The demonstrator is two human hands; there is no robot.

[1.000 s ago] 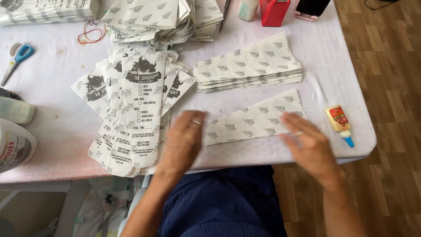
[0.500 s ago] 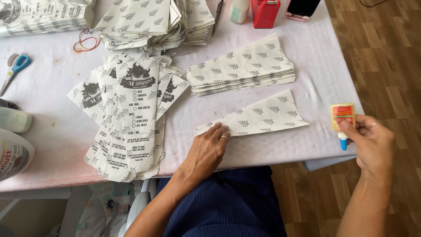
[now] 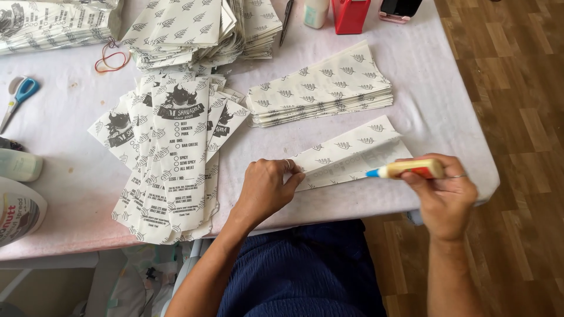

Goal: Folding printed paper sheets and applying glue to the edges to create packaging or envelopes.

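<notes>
— Hands first: what is each one doing?

— Left hand (image 3: pixel 267 189) lies palm down with its fingers curled loosely, pinning the near end of a folded paper sheet (image 3: pixel 352 154) printed with small leaves. Right hand (image 3: pixel 445 196) is closed around a glue tube (image 3: pixel 408 169), yellow with a red label, held sideways so its blue tip points left and touches the sheet's lower edge.

— Where does that sheet lie?

— Flat on the desk (image 3: pixel 437 97) (covered in a pale, stained cloth), close to the front edge, running at a slant from the left hand up toward the right. One long flap is folded open, showing a plainer inner face.

— And around it?

— Just beyond the sheet sits a neat stack of leaf-printed sheets (image 3: pixel 320 88). To the left, a fanned pile of printed paper bags (image 3: pixel 173 158) with black lettering and a dark emblem spreads toward the front edge. Behind that, another heap of folded sheets (image 3: pixel 197 26) reaches the far side of the desk.

— Anything smaller?

— Blue-handled scissors (image 3: pixel 20 94) at the far left, a red rubber band (image 3: pixel 111 56) near them, a red container (image 3: pixel 351 13) at the back, and a white jar (image 3: pixel 17 211) at the left edge, partly cut off.
</notes>
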